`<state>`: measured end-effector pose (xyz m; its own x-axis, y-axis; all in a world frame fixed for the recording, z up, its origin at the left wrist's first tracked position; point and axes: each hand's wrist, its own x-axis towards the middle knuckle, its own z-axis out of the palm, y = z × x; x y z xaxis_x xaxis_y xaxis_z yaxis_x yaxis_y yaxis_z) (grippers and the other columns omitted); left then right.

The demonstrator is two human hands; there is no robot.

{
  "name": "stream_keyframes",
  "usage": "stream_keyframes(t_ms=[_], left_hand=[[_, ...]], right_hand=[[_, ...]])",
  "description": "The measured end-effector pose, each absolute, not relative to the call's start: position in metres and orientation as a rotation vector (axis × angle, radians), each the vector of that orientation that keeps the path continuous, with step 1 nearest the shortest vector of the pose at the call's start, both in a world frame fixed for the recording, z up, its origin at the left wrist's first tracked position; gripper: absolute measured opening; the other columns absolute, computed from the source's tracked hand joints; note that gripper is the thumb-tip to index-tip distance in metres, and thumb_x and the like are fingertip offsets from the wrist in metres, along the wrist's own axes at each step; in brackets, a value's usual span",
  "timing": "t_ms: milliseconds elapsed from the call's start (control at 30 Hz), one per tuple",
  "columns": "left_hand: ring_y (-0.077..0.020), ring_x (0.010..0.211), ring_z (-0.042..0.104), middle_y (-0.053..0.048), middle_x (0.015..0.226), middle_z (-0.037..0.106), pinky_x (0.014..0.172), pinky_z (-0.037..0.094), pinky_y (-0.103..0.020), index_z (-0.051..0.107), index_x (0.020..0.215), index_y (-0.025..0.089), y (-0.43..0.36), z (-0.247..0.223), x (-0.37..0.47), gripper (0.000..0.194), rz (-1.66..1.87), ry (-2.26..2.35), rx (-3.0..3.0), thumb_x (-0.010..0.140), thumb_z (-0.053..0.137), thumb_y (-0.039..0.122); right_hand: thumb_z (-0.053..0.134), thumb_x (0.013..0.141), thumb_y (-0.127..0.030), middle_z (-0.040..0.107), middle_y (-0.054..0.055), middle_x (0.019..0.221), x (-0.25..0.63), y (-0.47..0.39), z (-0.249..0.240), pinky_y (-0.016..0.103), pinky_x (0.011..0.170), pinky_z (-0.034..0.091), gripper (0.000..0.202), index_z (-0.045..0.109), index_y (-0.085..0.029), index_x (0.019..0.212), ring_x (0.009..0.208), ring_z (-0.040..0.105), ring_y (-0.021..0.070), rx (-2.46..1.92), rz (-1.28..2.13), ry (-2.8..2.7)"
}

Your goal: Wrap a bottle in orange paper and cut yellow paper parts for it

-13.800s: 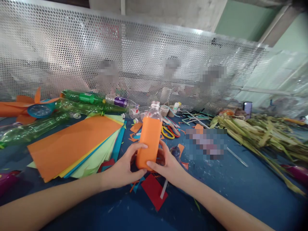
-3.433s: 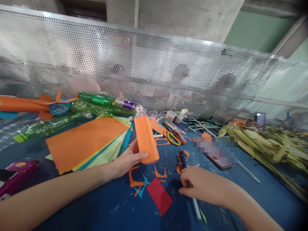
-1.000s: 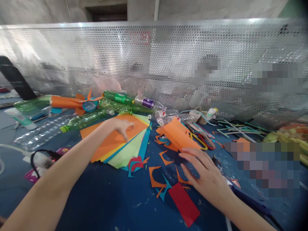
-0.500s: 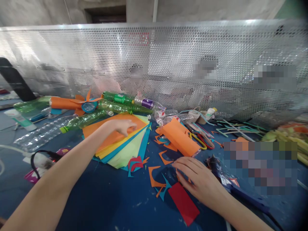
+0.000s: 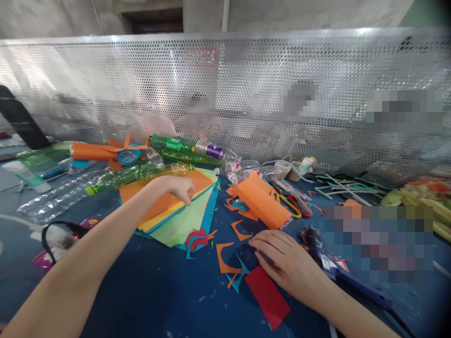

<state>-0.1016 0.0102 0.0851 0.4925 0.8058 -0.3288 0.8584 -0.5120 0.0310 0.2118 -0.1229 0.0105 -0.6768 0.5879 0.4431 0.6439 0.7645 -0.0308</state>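
My left hand (image 5: 182,188) is closed at the right edge of a fanned stack of coloured sheets (image 5: 176,227), with orange, yellow, blue and pale green layers. Its fingertips pinch the upper layers near the blue edge. Palm down on the blue table, my right hand (image 5: 282,258) has its fingers loosely extended and holds nothing. Under its thumb side lies a red paper rectangle (image 5: 268,298). Orange cut-outs (image 5: 225,258) and blue scraps (image 5: 239,277) are just left of that hand. A rolled orange sheet (image 5: 262,199) lies beyond it.
Green bottles (image 5: 123,173) and a purple-labelled bottle (image 5: 214,150) lie behind the sheets. An orange tube with petals (image 5: 95,151) is at the left. Scissors (image 5: 291,205), a blue tool with a cord (image 5: 362,286) and thin straws (image 5: 348,188) are at the right. A perforated metal screen (image 5: 246,84) stands behind.
My left hand has moved slightly toward me and its fingers have closed at the sheets' edge. The upper layers have shifted over the blue one. A green bottle has rolled onto the stack's back edge.
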Motion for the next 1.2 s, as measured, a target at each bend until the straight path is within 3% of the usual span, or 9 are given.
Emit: stream_keyframes(t_ms=[133,333,567,767,1067,1200], left_hand=[[-0.0173,0.060,0.050,-0.003,0.061,0.056,0.057,0.033,-0.027,0.061,0.058,0.018,0.006,0.090,-0.100,0.011,-0.423,1.407,2.539,0.061,0.057,0.028],[-0.0147,0.047,0.038,0.000,0.044,0.037,0.049,0.022,-0.029,0.042,0.041,0.019,-0.003,0.096,-0.087,0.020,-0.369,1.461,2.584,0.057,0.054,0.016],[-0.0130,0.054,0.044,-0.001,0.058,0.051,0.050,0.027,-0.025,0.051,0.055,0.018,0.001,0.091,-0.084,0.010,-0.143,1.487,2.606,0.064,0.052,0.023],[-0.0150,0.066,0.056,-0.002,0.074,0.065,0.056,0.035,-0.022,0.062,0.072,0.019,0.020,0.080,-0.093,0.020,0.017,1.495,2.547,0.073,0.050,0.035],[-0.0143,0.080,0.061,0.000,0.090,0.069,0.066,0.040,-0.018,0.068,0.087,0.022,0.030,0.075,-0.104,0.028,0.060,1.433,2.557,0.077,0.049,0.040],[-0.0173,0.088,0.059,-0.004,0.099,0.066,0.071,0.040,-0.020,0.065,0.094,0.019,0.031,0.073,-0.110,0.031,0.024,1.493,2.603,0.069,0.058,0.036]], right_hand=[[0.047,0.085,-0.018,0.063,0.005,0.102,0.211,-0.123,0.010,0.037,0.089,0.046,0.023,0.058,-0.022,0.106,0.097,0.056,0.0175,-0.931,-0.157,-2.530],[0.046,0.085,-0.017,0.062,0.004,0.103,0.212,-0.123,0.009,0.038,0.090,0.044,0.024,0.057,-0.023,0.106,0.098,0.055,0.0175,-0.934,-0.116,-2.539],[0.046,0.085,-0.017,0.063,0.004,0.100,0.210,-0.123,0.011,0.038,0.089,0.045,0.022,0.058,-0.022,0.102,0.096,0.055,0.0176,-0.922,-0.104,-2.538],[0.046,0.085,-0.016,0.064,0.004,0.099,0.209,-0.123,0.010,0.037,0.087,0.045,0.021,0.059,-0.022,0.100,0.094,0.057,0.0171,-0.924,-0.100,-2.536],[0.047,0.084,-0.016,0.064,0.004,0.097,0.210,-0.123,0.010,0.037,0.086,0.046,0.021,0.061,-0.022,0.098,0.093,0.057,0.0174,-0.932,-0.086,-2.552],[0.047,0.083,-0.017,0.064,0.004,0.097,0.210,-0.122,0.009,0.036,0.085,0.047,0.021,0.061,-0.023,0.098,0.093,0.058,0.0172,-0.936,-0.089,-2.553]])
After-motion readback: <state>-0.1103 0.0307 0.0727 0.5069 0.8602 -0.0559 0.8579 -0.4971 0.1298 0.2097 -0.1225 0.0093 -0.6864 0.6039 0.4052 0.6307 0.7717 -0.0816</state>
